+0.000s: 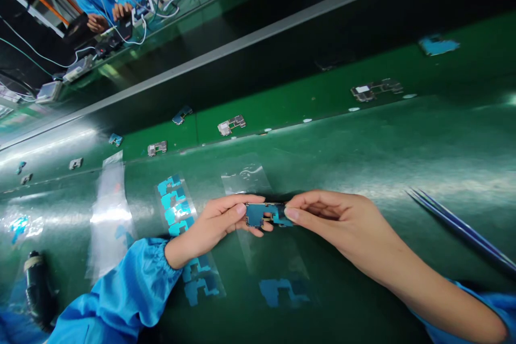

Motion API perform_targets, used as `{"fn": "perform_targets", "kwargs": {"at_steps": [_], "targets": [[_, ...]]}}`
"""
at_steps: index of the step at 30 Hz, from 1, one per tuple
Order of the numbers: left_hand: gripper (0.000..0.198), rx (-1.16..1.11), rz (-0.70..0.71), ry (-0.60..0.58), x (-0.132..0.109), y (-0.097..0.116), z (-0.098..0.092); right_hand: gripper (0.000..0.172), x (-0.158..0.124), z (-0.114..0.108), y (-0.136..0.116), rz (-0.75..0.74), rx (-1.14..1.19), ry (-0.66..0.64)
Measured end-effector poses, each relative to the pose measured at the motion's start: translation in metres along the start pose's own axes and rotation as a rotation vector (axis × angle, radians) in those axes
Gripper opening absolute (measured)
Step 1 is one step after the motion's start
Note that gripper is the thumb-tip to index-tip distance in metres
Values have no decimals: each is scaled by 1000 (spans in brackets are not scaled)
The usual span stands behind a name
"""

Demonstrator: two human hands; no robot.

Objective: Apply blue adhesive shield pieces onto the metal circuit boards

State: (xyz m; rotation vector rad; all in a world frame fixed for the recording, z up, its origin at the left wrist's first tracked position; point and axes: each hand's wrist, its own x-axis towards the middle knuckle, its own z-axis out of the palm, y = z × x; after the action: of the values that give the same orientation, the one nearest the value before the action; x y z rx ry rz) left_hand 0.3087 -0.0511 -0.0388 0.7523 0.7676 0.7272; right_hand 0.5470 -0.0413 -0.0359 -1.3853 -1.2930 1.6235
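A small circuit board [255, 215] with a blue covering is held level between both hands near the middle. My left hand [226, 216] grips its left end, thumb on top and fingers beneath. At the right end, my right hand [322, 214] pinches the board between thumb and fingers. Below the hands lies a clear sheet with one blue cut-out shape [278, 291]. To the left, partly behind my left forearm, is a clear strip bearing several blue cut-out pieces [174, 204].
Tweezers [459, 223] lie at the right. A translucent sheet [110, 215] and a black cylindrical tool [38, 290] are at the left. Several boards, one a grey board [231, 124], sit along the green belt [282, 107]. Another person's hands [108, 17] work beyond it.
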Motion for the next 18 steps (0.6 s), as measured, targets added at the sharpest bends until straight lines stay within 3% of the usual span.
{"fn": "perform_targets", "kwargs": {"at_steps": [18], "targets": [[28,15,-5,-8,-2,1,1,26,1,0,3,-6,-8,-6]]}}
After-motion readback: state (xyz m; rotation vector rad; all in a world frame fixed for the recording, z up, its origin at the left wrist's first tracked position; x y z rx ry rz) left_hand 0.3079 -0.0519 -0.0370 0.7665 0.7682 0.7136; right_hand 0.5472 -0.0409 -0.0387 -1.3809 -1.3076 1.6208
